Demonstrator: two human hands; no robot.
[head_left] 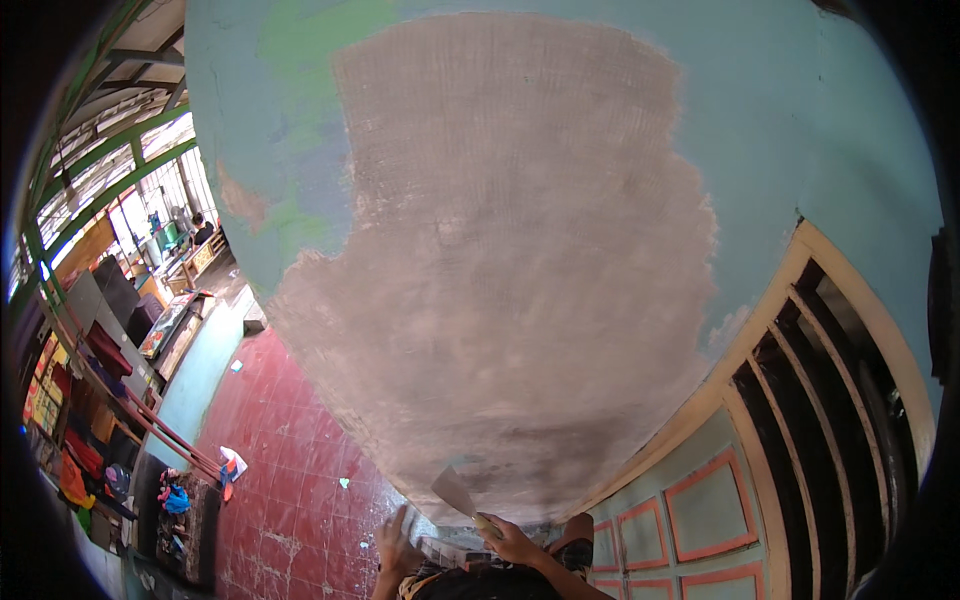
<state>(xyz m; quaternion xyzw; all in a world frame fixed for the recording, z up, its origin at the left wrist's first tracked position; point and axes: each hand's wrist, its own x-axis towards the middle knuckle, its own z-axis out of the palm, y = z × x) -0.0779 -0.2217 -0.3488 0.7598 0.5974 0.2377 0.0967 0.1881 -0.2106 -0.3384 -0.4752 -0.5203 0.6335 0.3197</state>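
Observation:
My right hand [516, 545] is closed around the handle of a putty knife [455, 491]. Its broad grey blade points up and to the left, close to the lower part of the wall. A large patch of grey-brown plaster [520, 220] covers most of the wall before me, with ragged edges against the blue-green paint [780, 130]. To the left of the knife, my left hand [397, 547] is raised with its fingers stretched upward and slightly apart. It holds nothing that I can see. Whether the blade touches the wall is hard to tell.
On the right stands a yellow-framed window with dark slats [820, 340], above green panels [710, 505] with orange borders. Red floor tiles [290, 470] spread out at the left. Further left are red poles [170, 435], piled clothes [75, 480] and a distant person [202, 230].

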